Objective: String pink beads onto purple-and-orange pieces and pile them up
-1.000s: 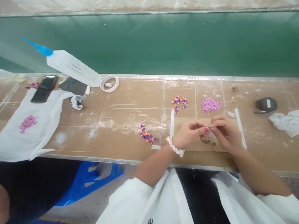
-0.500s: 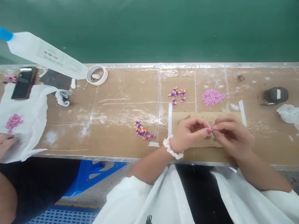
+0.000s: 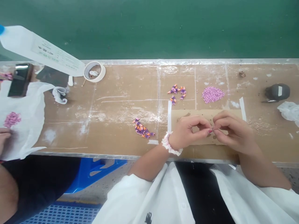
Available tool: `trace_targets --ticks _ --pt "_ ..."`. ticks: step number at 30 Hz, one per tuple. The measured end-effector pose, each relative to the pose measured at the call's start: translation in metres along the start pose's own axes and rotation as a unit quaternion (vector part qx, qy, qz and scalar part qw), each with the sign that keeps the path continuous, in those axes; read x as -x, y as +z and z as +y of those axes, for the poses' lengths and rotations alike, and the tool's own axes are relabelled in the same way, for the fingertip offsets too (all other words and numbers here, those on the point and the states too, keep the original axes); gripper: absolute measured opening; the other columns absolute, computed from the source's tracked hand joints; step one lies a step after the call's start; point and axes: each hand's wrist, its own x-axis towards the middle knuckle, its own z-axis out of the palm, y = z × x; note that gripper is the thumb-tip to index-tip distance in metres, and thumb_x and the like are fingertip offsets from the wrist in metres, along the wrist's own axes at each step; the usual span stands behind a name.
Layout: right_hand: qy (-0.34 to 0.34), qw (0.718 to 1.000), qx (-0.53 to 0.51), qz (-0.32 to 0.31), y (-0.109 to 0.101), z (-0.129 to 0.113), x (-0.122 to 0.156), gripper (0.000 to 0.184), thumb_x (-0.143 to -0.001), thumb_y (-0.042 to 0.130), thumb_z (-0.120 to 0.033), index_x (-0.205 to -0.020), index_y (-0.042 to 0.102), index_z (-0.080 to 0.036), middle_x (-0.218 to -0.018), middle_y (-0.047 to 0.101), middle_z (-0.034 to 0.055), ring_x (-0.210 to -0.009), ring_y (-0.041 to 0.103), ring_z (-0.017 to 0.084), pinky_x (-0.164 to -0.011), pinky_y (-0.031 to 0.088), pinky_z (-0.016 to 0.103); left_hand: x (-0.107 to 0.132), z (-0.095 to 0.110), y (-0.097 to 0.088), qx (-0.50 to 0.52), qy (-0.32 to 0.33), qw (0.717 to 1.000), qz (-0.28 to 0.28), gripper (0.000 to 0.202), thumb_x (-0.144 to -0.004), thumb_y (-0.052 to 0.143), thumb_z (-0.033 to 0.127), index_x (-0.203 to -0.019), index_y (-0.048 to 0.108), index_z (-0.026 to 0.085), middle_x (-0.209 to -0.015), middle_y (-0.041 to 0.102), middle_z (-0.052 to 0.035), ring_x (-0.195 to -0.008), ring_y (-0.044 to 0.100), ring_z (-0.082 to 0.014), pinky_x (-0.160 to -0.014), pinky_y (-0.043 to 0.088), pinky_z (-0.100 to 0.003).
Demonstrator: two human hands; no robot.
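Note:
My left hand (image 3: 190, 132) and my right hand (image 3: 233, 132) meet fingertip to fingertip above a taped-down brown cardboard sheet (image 3: 187, 114). Both are closed in a pinch; whatever lies between the tips is too small to make out. A white scrunchie (image 3: 170, 143) circles my left wrist. Beyond my hands is a heap of small pink-purple pieces (image 3: 213, 95). To its left lie several small purple and orange figures (image 3: 174, 89). A second cluster of purple and orange figures (image 3: 142, 129) sits left of the sheet.
A large white bottle (image 3: 49, 53) stands at the back left beside a masking tape roll (image 3: 102, 73). A phone (image 3: 20, 80) rests by a white cloth (image 3: 32, 118), where another person's hand (image 3: 3, 137) is. On the right are a black rounded object (image 3: 277, 92) and crumpled plastic (image 3: 289, 112).
My pinched fingertips have shifted only slightly and still meet. The other person's hand at far left has drawn back a little. The whole view has tilted slightly.

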Motion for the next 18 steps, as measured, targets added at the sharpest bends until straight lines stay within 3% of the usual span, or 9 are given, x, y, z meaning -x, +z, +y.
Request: trace_targets --ticks 5,8,12,18 --pt "-0.003 1.000 -0.019 -0.011 -0.007 0.002 0.000 0.015 -0.083 0.055 -0.010 -0.082 0.050 -0.024 -0.075 0.054 -0.0005 -0.061 0.055 0.011 -0.049 0.044 0.024 -0.002 -0.003 0.001 0.007 0.003 1.000 -0.014 0.015 -0.083 0.067 0.031 -0.077 0.068 0.017 -0.075 0.070 -0.0026 -0.070 0.062 -0.0106 -0.069 0.050 -0.024" --pt "-0.004 0.998 -0.013 -0.068 -0.018 0.003 0.001 0.015 -0.084 0.053 -0.010 -0.083 0.050 -0.025 -0.077 0.056 0.0005 -0.063 0.057 0.012 -0.052 0.045 0.025 -0.003 -0.005 0.002 0.043 -0.021 0.999 0.023 0.023 -0.084 0.067 0.038 -0.078 0.067 0.016 -0.075 0.068 -0.0026 -0.069 0.061 -0.0097 -0.068 0.050 -0.023" --pt "-0.014 0.974 0.105 -0.201 -0.026 0.006 0.006 0.012 -0.088 0.049 -0.014 -0.080 0.049 -0.024 -0.076 0.058 0.0013 -0.065 0.055 0.014 -0.056 0.043 0.027 -0.006 -0.007 0.001 0.127 -0.073 0.985 0.089 0.030 -0.082 0.068 0.045 -0.079 0.062 0.016 -0.072 0.061 0.0009 -0.060 0.056 -0.0059 -0.059 0.048 -0.020" --pt "-0.025 0.933 0.245 -0.261 -0.016 0.015 0.018 0.013 -0.092 0.047 -0.020 -0.079 0.049 -0.021 -0.077 0.054 0.0042 -0.065 0.050 0.016 -0.054 0.032 0.029 -0.009 -0.011 0.001 0.133 -0.091 0.982 0.098 0.033 -0.080 0.070 0.047 -0.077 0.059 0.016 -0.069 0.057 0.0031 -0.058 0.053 -0.0042 -0.056 0.045 -0.018"
